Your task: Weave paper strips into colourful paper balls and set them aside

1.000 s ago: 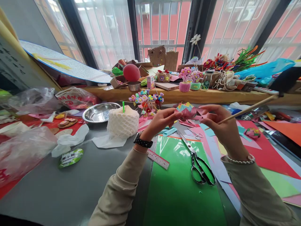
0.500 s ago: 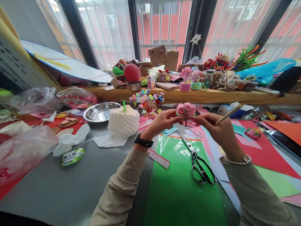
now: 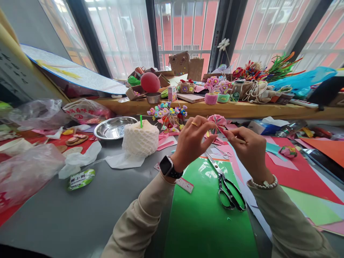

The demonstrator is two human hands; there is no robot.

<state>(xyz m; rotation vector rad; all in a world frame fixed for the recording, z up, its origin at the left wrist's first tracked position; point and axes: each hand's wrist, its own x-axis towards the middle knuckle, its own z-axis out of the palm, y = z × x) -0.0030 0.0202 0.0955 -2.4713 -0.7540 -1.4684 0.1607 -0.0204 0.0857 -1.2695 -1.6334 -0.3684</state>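
A folded pink paper flower (image 3: pixel 216 119) is held up between my hands, above the far end of a green sheet (image 3: pixel 206 222). My left hand (image 3: pixel 194 140) reaches it from the left with bent fingers at its edge; the thumb stands a little apart, and part of the grip is hidden. My right hand (image 3: pixel 248 148) pinches the flower's right side between thumb and fingers. The thin pale stick in this hand is now mostly hidden. Below lie large black-handled scissors (image 3: pixel 228 191), small scissors (image 3: pixel 225 154) and a pink-white ruler (image 3: pixel 185 185) partly under my left wrist.
To the left stand a net-wrapped white coconut (image 3: pixel 141 139) with a green straw, a steel plate (image 3: pixel 114 128) and plastic bags (image 3: pixel 34 161). Coloured paper (image 3: pixel 285 157) and a small folded paper piece (image 3: pixel 288 151) lie right. A wooden ledge (image 3: pixel 118 106) crowded with crafts runs behind.
My left hand has turned and lifted, its thumb coming off the flower's side. The flower has tilted and shifted slightly right. The stick in my right hand no longer points up to the right.
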